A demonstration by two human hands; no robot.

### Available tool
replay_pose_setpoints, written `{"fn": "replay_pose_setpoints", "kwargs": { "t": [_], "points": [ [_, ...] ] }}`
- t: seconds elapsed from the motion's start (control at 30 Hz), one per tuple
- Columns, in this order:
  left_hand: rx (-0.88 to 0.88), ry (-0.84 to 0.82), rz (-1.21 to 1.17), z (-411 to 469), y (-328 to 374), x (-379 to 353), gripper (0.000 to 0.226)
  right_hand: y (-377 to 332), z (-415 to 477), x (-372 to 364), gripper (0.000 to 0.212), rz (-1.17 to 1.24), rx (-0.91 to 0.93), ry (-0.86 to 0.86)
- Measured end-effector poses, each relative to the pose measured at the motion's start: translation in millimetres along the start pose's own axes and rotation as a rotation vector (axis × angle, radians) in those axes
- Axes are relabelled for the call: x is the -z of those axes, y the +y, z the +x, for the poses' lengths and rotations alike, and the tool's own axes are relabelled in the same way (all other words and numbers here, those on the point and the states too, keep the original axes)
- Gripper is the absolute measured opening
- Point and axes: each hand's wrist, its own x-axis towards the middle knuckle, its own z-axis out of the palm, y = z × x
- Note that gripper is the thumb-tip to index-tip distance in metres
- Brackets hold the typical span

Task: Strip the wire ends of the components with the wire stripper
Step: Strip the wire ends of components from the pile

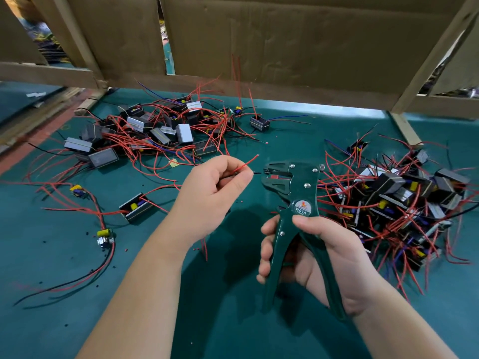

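My right hand (pixel 318 257) grips the dark green wire stripper (pixel 298 203) by both handles, jaws pointing up and left. My left hand (pixel 217 193) pinches a red wire (pixel 247 163) and a black wire (pixel 259 172) together. The black wire's end reaches into the stripper's jaws, while the red wire sticks up to the right, free. The component these wires belong to is hidden under my left hand.
A heap of grey box components with red wires (pixel 155 130) lies at the back left, another heap (pixel 401 203) at the right. Single components (pixel 134 207) and a small part (pixel 105 235) lie at the left on the green mat (pixel 233 320). Cardboard walls (pixel 285 47) stand behind.
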Motion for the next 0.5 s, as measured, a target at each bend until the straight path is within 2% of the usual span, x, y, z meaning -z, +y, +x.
{"fn": "replay_pose_setpoints", "kwargs": {
  "t": [0.23, 0.33, 0.5],
  "points": [
    [-0.003, -0.021, -0.003, -1.9, 0.6, -4.1, 0.006, -0.5, 0.7, -2.3, 0.053, -0.026, -0.028, -0.014],
    [-0.015, -0.024, -0.001, -2.2, -0.3, -3.6, 0.013, -1.2, 1.0, -3.3, 0.039, -0.031, -0.033, 0.014],
    [-0.032, -0.049, 0.059, -2.6, 1.2, -4.3, 0.015, -2.3, 0.1, -4.9, 0.031, -0.036, -0.039, 0.040]
  ]
}}
